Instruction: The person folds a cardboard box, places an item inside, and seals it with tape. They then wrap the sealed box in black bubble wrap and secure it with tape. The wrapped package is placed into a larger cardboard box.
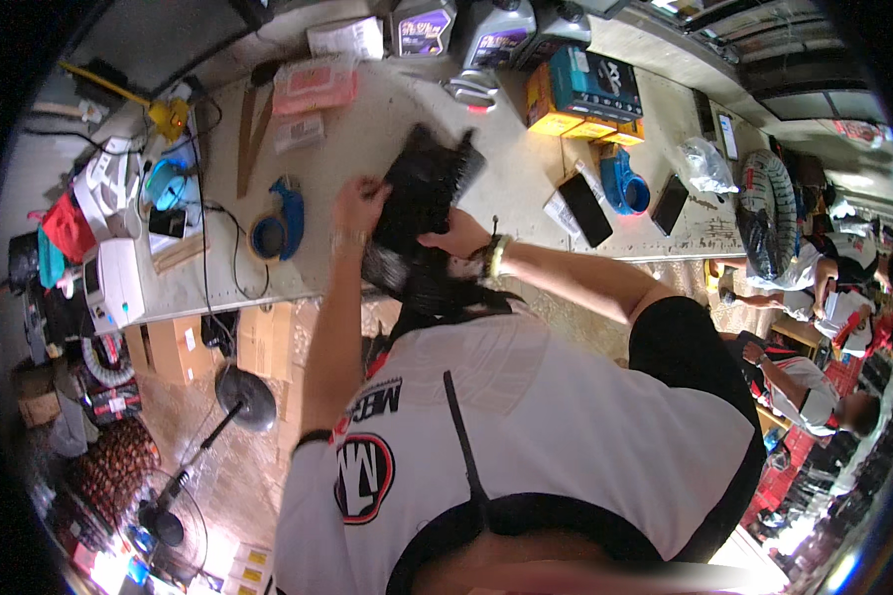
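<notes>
A dark, partly glossy black bundle (pixel 419 193) lies at the table's near edge in front of me, its surface too dark and blurred to tell its kind. My left hand (pixel 359 208) is at its left side, fingers curled in at the edge. From the right, my right hand (pixel 456 236) grips the bundle's lower right part, with the thumb on top. A shiny dark flap (pixel 392 270) hangs below, towards my body. To the left stands a blue tape dispenser (pixel 286 223); silver-and-red scissors (pixel 473 89) lie beyond the bundle.
Several bottles (pixel 496 35) and stacked boxes (pixel 590 89) line the far side. Rightward are a second blue tape dispenser (pixel 625 186), two phones and a wrapped tyre (pixel 767 213). A white printer (pixel 112 283) and cables stand left. Other people (pixel 814 387) are far right.
</notes>
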Motion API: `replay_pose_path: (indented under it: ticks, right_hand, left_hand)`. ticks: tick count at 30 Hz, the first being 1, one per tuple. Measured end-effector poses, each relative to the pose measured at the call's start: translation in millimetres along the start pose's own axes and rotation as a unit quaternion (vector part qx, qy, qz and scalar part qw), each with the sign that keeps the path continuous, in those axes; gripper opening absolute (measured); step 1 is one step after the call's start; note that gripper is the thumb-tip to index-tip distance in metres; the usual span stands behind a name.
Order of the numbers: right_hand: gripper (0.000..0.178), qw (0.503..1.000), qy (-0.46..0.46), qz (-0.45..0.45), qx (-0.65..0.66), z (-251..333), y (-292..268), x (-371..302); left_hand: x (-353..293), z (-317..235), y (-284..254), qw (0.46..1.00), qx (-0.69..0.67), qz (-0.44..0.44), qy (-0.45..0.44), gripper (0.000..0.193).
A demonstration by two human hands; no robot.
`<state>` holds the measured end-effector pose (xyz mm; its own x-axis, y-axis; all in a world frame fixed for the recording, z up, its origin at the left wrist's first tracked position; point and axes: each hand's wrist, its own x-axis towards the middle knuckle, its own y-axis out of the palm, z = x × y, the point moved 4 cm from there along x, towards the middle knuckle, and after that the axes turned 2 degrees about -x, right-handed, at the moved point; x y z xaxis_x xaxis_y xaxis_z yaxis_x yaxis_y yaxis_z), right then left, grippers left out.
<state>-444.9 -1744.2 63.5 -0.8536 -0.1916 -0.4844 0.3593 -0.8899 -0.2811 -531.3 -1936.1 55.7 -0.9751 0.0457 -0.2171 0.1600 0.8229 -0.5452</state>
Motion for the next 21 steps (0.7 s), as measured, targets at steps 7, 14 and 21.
replay_pose_path:
  ticks: [7,14,21]
  right_hand:
    - [0.030,0.901,-0.049,-0.078,0.424,35,49,1]
    - [0.045,0.806,-0.483,-0.034,-0.341,64,21,22]
    - [0.074,0.835,-0.220,-0.027,-0.504,86,29,53]
  left_hand:
    - [18,-37,8,0.954,-0.056,0.290,0.058,0.048]
    - [-63,-11,-38,0.936,0.315,0.062,0.142,0.056]
    - [-42,56,-111,0.956,0.263,-0.113,0.067,0.037]
